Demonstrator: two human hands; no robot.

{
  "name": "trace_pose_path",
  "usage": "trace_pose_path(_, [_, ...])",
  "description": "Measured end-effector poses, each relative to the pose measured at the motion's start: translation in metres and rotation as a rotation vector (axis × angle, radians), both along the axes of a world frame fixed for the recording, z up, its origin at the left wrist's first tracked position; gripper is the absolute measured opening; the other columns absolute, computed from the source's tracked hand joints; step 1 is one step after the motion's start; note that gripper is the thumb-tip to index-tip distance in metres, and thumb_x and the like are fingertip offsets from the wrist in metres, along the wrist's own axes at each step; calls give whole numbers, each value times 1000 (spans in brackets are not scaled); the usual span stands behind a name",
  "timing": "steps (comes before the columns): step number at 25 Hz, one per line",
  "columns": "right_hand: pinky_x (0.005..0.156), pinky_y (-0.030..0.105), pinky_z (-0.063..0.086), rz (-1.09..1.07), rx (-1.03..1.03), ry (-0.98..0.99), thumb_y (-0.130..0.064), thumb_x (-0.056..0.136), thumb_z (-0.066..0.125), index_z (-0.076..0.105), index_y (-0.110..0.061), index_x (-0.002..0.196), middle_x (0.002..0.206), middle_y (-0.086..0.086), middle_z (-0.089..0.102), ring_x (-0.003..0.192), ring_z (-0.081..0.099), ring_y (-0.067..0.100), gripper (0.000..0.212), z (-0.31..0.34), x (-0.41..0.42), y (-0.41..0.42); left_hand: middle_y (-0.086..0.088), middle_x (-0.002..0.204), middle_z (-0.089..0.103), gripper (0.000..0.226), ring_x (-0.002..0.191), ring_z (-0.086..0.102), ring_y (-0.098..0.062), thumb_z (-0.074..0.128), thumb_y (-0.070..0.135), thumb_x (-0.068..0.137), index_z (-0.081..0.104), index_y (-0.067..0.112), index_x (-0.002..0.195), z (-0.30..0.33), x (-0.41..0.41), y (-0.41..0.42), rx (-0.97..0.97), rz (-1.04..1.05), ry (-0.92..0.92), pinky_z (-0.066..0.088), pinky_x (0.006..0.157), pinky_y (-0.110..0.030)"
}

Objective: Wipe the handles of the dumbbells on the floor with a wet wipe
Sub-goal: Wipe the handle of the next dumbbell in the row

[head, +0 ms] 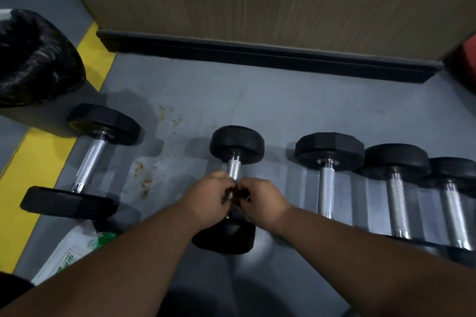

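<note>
Both hands, left hand [210,194] and right hand [262,197], meet with fingers curled over the middle dumbbell's handle [234,168], which runs straight away from the person on the floor [257,105]; no wipe is discernible between them.

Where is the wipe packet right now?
The wipe packet lies on the floor at lower left of the head view, beside the left forearm, just below the leftmost dumbbell.

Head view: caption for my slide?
Both hands work at the knurled steel handle of the black round-headed dumbbell on grey floor.
</note>
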State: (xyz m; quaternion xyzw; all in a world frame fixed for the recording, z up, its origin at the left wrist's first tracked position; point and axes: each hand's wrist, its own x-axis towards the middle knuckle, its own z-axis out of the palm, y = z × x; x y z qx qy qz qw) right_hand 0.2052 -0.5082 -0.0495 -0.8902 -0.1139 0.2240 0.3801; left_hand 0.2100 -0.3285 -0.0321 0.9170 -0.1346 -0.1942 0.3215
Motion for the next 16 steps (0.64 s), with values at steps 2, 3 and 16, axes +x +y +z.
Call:
trace_pose_path(2, [68,22,42,34,-48,44,-12,91,61,63,-18,88,87,-2,64,80,59,15,8,6,-5,-6,5,96,60,18,87,63,-17,65,12,80,72,17,95,-2,4,1,79,-105,-13,53,82,-34])
trace_pose_path(3, [70,25,46,36,-73,56,-14,92,61,62,-20,88,86,-5,62,80,59,15,7,9,-8,-12,4,97,61,16,90,63,-19,64,14,81,71,18,94,1,8,-3,123,-183,-9,53,83,-35])
trace_pose_path(16, [101,45,35,-456,-173,-356,-62,74,68,51,-21,127,128,0,52,118,51,24,69,-4,-122,90,10,86,56,20,82,56,-13,70,40,84,64,22,92,8,41,10,214,-386,-55,44,72,-27])
